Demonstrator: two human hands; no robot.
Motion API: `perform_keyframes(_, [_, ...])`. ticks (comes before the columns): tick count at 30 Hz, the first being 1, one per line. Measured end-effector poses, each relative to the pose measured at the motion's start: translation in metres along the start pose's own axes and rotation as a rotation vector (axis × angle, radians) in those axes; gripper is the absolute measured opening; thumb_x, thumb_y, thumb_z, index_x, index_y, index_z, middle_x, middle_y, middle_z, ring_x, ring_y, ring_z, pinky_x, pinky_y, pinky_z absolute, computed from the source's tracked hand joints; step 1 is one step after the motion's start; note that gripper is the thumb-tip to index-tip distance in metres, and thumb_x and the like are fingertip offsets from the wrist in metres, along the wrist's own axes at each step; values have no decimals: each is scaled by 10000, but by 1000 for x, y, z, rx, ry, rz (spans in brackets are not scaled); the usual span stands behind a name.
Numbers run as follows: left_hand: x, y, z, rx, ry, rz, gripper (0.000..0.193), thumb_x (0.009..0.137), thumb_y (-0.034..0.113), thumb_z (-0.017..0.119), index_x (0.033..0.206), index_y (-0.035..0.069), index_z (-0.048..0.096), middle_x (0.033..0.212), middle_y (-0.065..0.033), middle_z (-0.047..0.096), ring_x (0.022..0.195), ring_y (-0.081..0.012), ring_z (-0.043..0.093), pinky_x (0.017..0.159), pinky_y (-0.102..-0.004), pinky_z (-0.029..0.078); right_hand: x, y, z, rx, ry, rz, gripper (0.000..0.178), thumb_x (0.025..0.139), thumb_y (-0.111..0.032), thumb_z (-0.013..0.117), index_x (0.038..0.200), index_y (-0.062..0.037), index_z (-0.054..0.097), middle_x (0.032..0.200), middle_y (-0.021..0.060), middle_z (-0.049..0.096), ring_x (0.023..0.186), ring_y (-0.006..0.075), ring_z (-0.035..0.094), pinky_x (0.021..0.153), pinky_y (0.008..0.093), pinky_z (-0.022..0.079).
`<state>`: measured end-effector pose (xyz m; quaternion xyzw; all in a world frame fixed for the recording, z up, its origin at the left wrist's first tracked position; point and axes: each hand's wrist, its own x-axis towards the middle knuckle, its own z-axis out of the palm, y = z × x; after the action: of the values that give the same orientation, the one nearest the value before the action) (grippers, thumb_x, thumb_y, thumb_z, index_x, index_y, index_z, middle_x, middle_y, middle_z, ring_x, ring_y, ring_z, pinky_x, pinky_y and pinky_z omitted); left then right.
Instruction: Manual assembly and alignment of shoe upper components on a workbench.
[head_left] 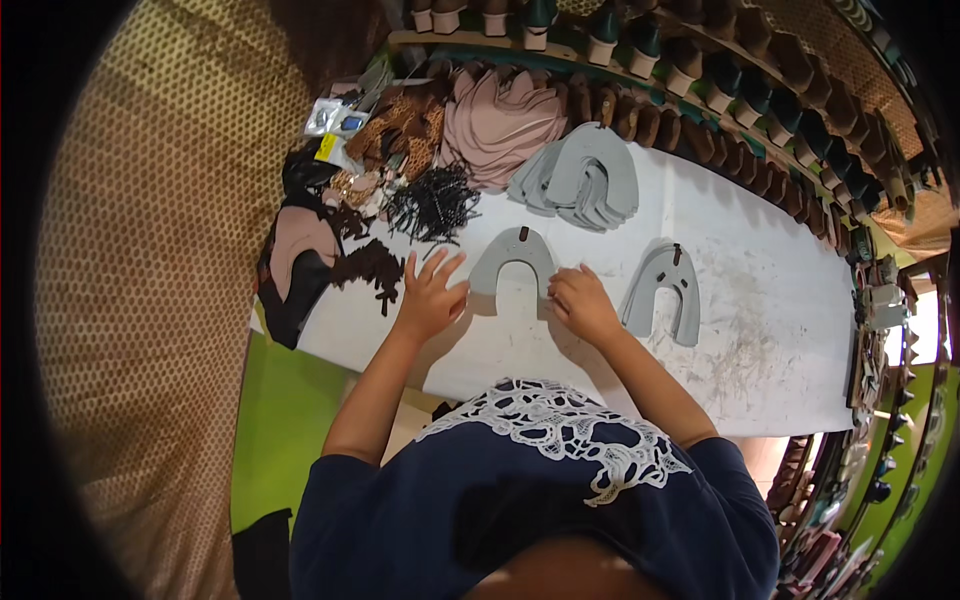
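A grey U-shaped shoe upper piece [510, 245] lies on the white table in front of me, curve pointing away, with a small dark brown tab at its top. My right hand [585, 308] has its fingers bent together at the end of the piece's right leg, seemingly pinching it. Beside the left leg is my left hand [432, 298], fingers spread and the thumb close to the leg's edge. Farther right rests a small stack of similar grey uppers [660, 285], the top one bearing a brown tab and dark marks.
Behind the near piece sit a larger pile of grey uppers [590, 180] and a pink pile [500, 125]. Black strips [432, 205], brown scraps [370, 270] and small packets [335, 120] crowd the left. Shoes line the shelves [640, 60] along the back.
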<state>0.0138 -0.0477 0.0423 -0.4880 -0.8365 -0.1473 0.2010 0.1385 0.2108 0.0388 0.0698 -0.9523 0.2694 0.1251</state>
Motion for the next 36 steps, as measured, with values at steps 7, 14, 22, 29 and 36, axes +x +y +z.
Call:
perform_keyframes(7, [-75, 27, -23, -186, -202, -42, 283, 750, 352, 617, 937, 142, 649, 1264, -58, 506, 1235, -270, 395, 1060, -541, 128, -37, -48, 10, -22, -216, -27, 280, 785, -305, 636, 934, -73, 589, 1085, 87, 561, 1096, 267, 503, 986, 516, 344])
perform_keyframes(14, [-30, 59, 44, -238, -225, -250, 549, 849, 348, 525, 1300, 51, 425, 1372, -143, 398, 1300, -301, 330, 1063, -528, 184, -10, -28, 72, -100, -67, 147, 504, 855, -379, 543, 1229, -44, 494, 1331, 146, 431, 1248, 319, 387, 1046, 509, 262])
perform_keyframes(22, [-37, 65, 70, -132, -288, -318, 643, 869, 378, 484, 1377, 21, 315, 1431, -150, 322, 1334, -284, 290, 1074, -507, 187, -16, -24, 90, -272, -143, 190, 624, 905, -456, 413, 1379, -56, 338, 1450, 143, 296, 1344, 319, 257, 1089, 497, 161])
perform_keyframes(29, [-53, 67, 54, -165, -318, -351, 655, 871, 400, 486, 1377, 22, 312, 1436, -153, 309, 1343, -281, 269, 1083, -501, 162, -39, -35, 85, -292, -178, 235, 632, 909, -464, 405, 1389, -62, 324, 1467, 133, 263, 1361, 308, 226, 1095, 507, 124])
perform_keyframes(36, [-68, 64, 39, -193, -370, -316, 633, 882, 393, 471, 1377, 31, 313, 1440, -155, 301, 1343, -283, 267, 1086, -496, 161, -51, -48, 80, -297, -153, 263, 594, 900, -429, 438, 1365, -66, 372, 1441, 122, 319, 1343, 302, 265, 1086, 533, 126])
